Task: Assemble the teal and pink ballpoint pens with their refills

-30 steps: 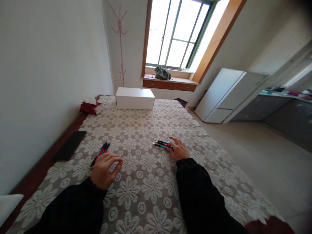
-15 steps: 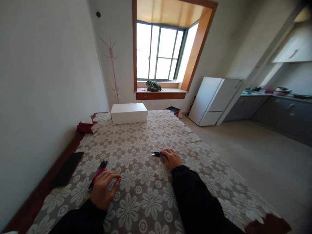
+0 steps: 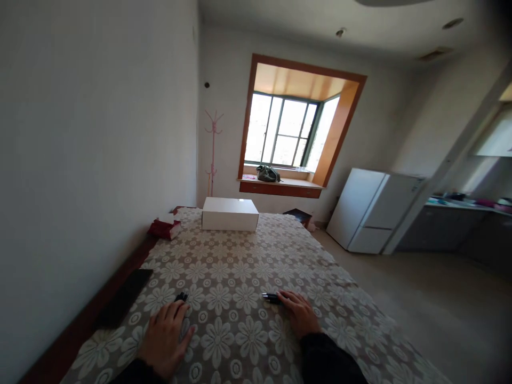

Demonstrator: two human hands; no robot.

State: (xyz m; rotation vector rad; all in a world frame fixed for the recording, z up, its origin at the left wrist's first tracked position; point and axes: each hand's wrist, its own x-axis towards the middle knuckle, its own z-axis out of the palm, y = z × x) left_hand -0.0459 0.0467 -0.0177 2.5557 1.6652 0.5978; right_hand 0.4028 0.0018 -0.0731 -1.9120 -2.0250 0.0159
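Note:
My left hand (image 3: 165, 337) lies palm down over several pens (image 3: 182, 296), its fingers stretched forward and its thumb apart. Only the dark ends of these pens show beyond the fingertips. Further right, my right hand (image 3: 299, 313) rests with its extended fingers over a second group of pens (image 3: 271, 297). Their silvery tips point left, out from under the fingers; the other ends are covered. Both groups lie on the flowered tablecloth (image 3: 218, 341).
A white box (image 3: 230, 220) stands at the table's far end. Along the left edge are a red tissue pack (image 3: 165, 229) and a dark flat object (image 3: 126, 298). The wall borders the left side. Beyond the table stand a dark stool (image 3: 298, 215) and a white fridge (image 3: 370, 213).
The view has tilted upward. My left hand has gone from a rounded, pinched pose beside the left pens to lying flat over them. My right hand stays at its pens.

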